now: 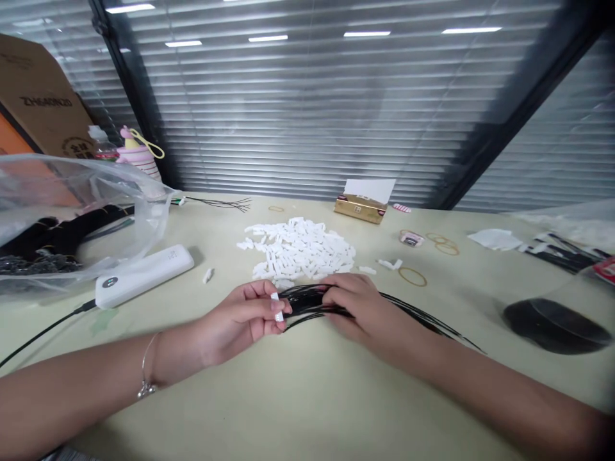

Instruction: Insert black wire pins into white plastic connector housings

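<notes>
Well in from the table's (307, 403) far edge, the left hand (243, 317) pinches a white connector (279, 316); the right hand (354, 303) grips black wires (303, 299).

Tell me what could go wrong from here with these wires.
The left hand holds a small white piece that might slip. The right hand is close to the loose pile of white pieces, so a bump could scatter some. The black wires spread out past the right hand and might tangle.
</notes>
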Demonstrator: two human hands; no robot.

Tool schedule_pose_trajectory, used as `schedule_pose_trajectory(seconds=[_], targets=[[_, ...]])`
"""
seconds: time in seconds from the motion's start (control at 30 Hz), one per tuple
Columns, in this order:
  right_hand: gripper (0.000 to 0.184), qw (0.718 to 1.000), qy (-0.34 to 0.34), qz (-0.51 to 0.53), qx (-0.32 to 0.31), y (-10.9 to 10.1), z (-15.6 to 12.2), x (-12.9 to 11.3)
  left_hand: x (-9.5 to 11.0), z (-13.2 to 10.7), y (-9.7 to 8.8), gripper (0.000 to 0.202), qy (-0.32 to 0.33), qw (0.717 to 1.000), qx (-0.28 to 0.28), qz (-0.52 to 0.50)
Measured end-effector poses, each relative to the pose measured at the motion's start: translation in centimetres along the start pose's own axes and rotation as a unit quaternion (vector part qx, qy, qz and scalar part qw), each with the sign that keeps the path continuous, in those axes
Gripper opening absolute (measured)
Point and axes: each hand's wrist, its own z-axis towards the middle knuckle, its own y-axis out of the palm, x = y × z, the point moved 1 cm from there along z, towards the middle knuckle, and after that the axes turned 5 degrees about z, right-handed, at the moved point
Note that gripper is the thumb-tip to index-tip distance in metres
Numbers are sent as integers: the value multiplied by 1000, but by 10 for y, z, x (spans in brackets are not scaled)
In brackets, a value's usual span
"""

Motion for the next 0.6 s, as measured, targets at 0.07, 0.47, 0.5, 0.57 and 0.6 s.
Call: schedule_pose_trajectory(seconds=[0.07,0.47,0.5,0.57,0.6], targets=[[22,1000,11,12,-12,-10,2,4,7,0,-2,26,20,1000,7,-15],[27,992,-8,-110,55,-27,-10,-9,38,13,-19,17,111,993,42,17],[31,991,12,-119,59,-28,-10,-9,39,13,-20,16,116,992,46,20],[33,990,48,-129,39,-32,-10,-9,43,13,-23,14,127,990,60,16],[32,990,60,-130,18,-36,-11,-10,46,13,-25,13,133,989,69,11]])
